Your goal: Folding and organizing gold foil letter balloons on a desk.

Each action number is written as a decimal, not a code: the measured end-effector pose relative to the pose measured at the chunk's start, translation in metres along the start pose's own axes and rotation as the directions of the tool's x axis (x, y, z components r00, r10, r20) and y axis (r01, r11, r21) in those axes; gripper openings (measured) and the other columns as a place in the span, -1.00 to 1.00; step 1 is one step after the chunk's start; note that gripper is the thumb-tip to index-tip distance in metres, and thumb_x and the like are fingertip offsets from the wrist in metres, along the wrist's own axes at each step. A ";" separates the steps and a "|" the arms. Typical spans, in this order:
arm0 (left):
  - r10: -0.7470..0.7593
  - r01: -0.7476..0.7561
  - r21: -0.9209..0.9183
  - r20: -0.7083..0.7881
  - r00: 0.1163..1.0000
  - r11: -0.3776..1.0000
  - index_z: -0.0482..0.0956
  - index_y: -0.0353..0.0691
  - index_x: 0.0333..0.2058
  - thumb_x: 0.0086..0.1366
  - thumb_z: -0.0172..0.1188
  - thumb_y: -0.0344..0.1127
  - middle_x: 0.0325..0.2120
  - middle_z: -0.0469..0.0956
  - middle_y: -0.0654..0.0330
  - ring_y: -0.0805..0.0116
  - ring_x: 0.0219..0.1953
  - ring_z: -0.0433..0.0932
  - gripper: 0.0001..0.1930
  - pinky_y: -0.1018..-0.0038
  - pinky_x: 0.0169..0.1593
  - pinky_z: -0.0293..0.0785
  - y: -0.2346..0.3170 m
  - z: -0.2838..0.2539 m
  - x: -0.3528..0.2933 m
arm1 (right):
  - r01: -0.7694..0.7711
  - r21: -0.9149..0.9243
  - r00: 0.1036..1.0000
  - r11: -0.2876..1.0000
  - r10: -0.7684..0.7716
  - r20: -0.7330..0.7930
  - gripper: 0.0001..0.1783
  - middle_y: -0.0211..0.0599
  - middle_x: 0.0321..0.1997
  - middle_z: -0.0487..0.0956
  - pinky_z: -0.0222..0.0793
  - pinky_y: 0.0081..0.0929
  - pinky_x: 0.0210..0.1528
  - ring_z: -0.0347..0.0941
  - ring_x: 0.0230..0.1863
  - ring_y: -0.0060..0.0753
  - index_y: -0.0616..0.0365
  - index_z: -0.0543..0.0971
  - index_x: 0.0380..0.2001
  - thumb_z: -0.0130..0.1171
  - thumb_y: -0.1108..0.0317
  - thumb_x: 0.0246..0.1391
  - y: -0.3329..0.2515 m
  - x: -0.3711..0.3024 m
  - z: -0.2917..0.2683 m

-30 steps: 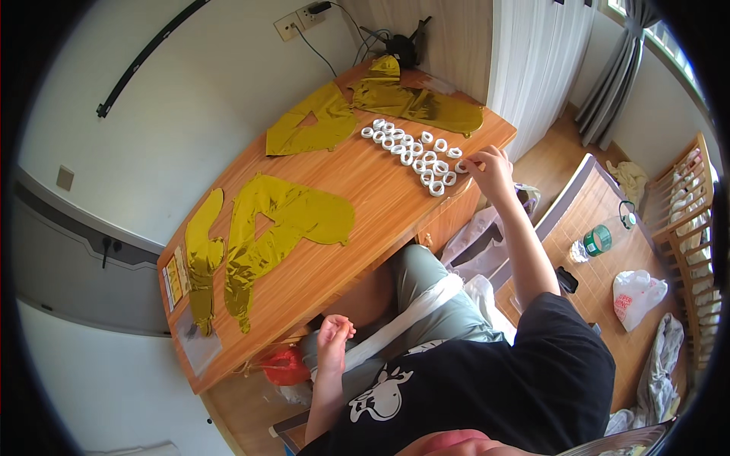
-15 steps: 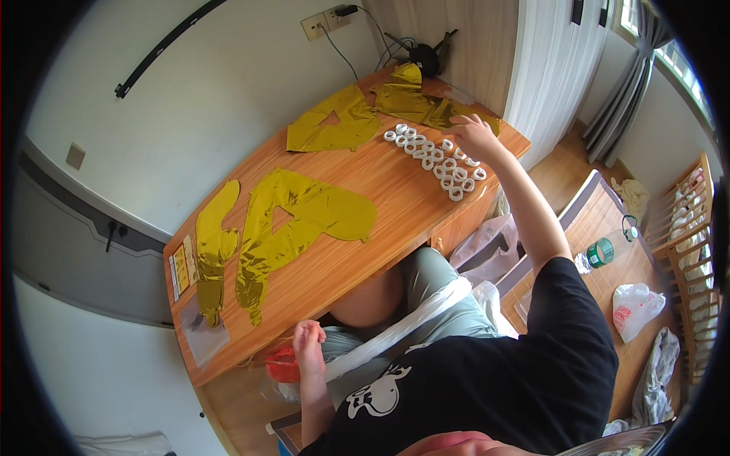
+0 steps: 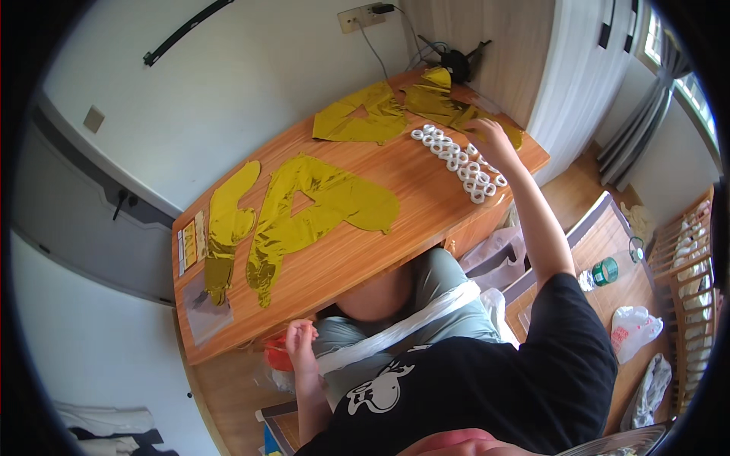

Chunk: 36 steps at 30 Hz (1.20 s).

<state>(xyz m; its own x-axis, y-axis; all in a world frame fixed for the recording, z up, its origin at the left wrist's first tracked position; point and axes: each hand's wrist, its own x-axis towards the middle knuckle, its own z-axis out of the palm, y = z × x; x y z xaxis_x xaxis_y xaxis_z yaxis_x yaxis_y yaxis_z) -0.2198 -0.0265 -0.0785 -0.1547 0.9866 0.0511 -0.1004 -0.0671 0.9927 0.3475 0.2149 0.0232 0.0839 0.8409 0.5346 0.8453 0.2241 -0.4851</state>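
My right hand [image 3: 490, 140] reaches over the far right of the wooden table [image 3: 365, 262], its fingers stretched out just above a cluster of small white ring-shaped rolls [image 3: 459, 161]. Nothing shows between those fingers, and the hand and forearm hide some of the rolls. Just beyond the hand lies a crumpled gold foil sheet [image 3: 433, 102]. My left hand [image 3: 302, 339] is raised at the table's near edge, above my lap, with its fingers curled in. Whatever it may hold is too small to make out.
More flat gold foil shapes, seemingly deflated balloons, lie on the table: a triangular one [image 3: 369, 114], a large one [image 3: 323, 199] and a curved one [image 3: 232, 216]. White plastic [image 3: 403, 328] crosses my lap. A black router [image 3: 456, 64] stands at the back; a bottle [image 3: 604, 271] lies right.
The whole view has shifted, so the table sits slightly farther right. My right hand stays over the white rolls, and my left hand stays near the table edge, fingers still curled.
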 end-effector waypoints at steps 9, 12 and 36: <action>0.314 -0.247 0.263 -0.257 0.914 0.933 0.54 -0.30 -0.12 0.44 0.19 -0.46 -0.31 0.49 0.37 0.66 -0.24 0.43 -0.90 0.67 -0.13 0.38 0.041 -0.069 0.039 | -0.007 0.272 0.882 0.962 -0.122 0.456 -0.81 -0.19 -0.43 0.69 0.49 -0.32 -0.26 0.59 -0.40 -0.31 0.20 0.73 -0.23 0.38 0.42 0.05 -0.078 -0.141 -0.033; 0.415 -0.331 0.273 -0.364 0.834 0.903 0.57 -0.32 -0.05 0.45 0.21 -0.45 -0.16 0.58 0.32 0.62 -0.08 0.49 -0.84 0.65 0.01 0.40 0.058 -0.088 0.085 | -0.106 0.011 0.809 0.994 0.080 0.583 -0.87 -0.21 -0.47 0.68 0.47 -0.35 -0.28 0.55 -0.42 -0.26 0.20 0.74 -0.39 0.42 0.41 -0.04 -0.102 -0.158 -0.035; 0.468 0.326 0.853 -0.502 0.727 0.408 0.56 -0.02 0.04 0.07 0.48 0.09 -0.08 0.65 0.22 0.09 0.09 0.53 -0.40 -0.01 0.18 0.22 0.060 -0.158 0.152 | 0.466 0.615 0.518 0.636 -0.760 0.394 -0.72 -0.04 0.00 0.63 0.48 -0.11 0.15 0.56 0.06 0.02 0.13 0.68 -0.10 0.21 0.25 0.19 -0.520 -0.055 0.312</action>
<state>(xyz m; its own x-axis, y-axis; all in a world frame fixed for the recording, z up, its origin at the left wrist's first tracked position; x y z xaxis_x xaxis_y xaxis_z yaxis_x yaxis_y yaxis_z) -0.4051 0.0960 -0.0285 -0.6529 0.6113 0.4473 0.7468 0.4210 0.5148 -0.2615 0.2058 0.0298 -0.8064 0.4591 0.3728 0.2525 0.8373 -0.4850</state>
